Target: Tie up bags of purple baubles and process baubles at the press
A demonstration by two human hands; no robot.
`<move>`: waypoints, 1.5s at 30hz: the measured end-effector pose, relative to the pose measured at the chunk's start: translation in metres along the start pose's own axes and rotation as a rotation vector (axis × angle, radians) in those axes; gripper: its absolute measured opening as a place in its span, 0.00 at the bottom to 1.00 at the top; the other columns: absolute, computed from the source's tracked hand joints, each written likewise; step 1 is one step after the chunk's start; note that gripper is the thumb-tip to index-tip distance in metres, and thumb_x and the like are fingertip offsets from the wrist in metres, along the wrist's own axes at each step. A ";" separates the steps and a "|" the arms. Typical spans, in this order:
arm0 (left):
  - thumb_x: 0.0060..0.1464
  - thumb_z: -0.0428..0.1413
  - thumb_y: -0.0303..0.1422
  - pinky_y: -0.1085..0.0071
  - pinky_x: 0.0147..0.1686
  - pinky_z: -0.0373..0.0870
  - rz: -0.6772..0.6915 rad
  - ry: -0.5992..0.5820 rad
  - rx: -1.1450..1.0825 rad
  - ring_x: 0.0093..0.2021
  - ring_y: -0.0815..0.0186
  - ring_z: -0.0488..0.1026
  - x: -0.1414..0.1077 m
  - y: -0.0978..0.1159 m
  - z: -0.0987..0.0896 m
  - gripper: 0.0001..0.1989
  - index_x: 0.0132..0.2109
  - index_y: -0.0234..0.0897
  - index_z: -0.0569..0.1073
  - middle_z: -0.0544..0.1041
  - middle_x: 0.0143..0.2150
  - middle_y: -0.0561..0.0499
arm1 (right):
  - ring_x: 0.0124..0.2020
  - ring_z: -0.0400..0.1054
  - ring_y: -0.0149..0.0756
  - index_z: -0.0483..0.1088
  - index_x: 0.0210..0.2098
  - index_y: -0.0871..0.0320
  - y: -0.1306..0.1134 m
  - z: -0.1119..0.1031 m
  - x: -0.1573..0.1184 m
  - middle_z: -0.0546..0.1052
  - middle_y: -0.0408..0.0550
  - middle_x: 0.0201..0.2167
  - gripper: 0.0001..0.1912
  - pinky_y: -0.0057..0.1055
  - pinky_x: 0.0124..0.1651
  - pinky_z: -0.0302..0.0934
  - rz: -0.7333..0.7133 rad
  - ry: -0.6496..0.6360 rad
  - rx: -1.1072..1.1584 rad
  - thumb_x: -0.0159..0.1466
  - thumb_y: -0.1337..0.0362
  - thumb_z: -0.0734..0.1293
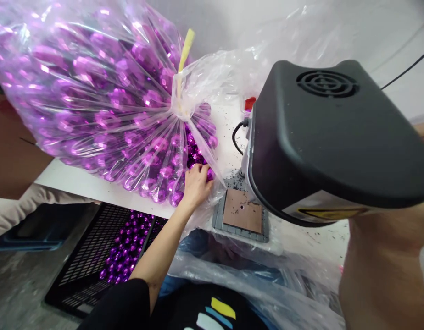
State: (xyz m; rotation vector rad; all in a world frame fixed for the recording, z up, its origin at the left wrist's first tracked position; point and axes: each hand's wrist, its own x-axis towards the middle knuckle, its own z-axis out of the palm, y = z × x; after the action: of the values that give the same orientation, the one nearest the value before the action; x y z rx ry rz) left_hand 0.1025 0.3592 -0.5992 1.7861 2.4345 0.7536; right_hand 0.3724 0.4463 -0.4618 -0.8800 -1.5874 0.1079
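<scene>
My left hand (197,185) reaches to a gap in a large clear plastic bag (105,91), full of shiny purple faceted balls. Its fingers are curled, and a purple ball (210,174) shows between finger and thumb. Some fingertips are hidden among the balls. Just right of this hand, a brown square board (242,211) with a small hole lies on a grey ridged base plate (219,215). Above and to the right stands a machine with a black housing (336,137). My right hand is not in view.
A black crate (84,256) with smaller purple balls sits below the table's left edge. The bag's neck has a yellow tie (186,49). Dark specks dot the white table (229,133). A beige sleeve (50,196) of another person shows at left. Clear plastic sheeting (260,275) hangs in front.
</scene>
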 end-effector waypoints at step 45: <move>0.53 0.64 0.40 0.49 0.64 0.55 0.088 -0.231 -0.500 0.57 0.49 0.65 -0.064 0.077 0.032 0.22 0.53 0.39 0.73 0.72 0.54 0.42 | 0.31 0.59 0.19 0.69 0.33 0.62 -0.013 -0.003 -0.001 0.68 0.40 0.29 0.24 0.27 0.35 0.53 -0.015 -0.033 -0.024 0.69 0.47 0.57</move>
State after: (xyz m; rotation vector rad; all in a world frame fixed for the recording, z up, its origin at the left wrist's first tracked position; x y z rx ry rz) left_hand 0.2029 0.3303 -0.6132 1.6734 1.8269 0.9907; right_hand 0.3692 0.4352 -0.4555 -0.8891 -1.6286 0.0932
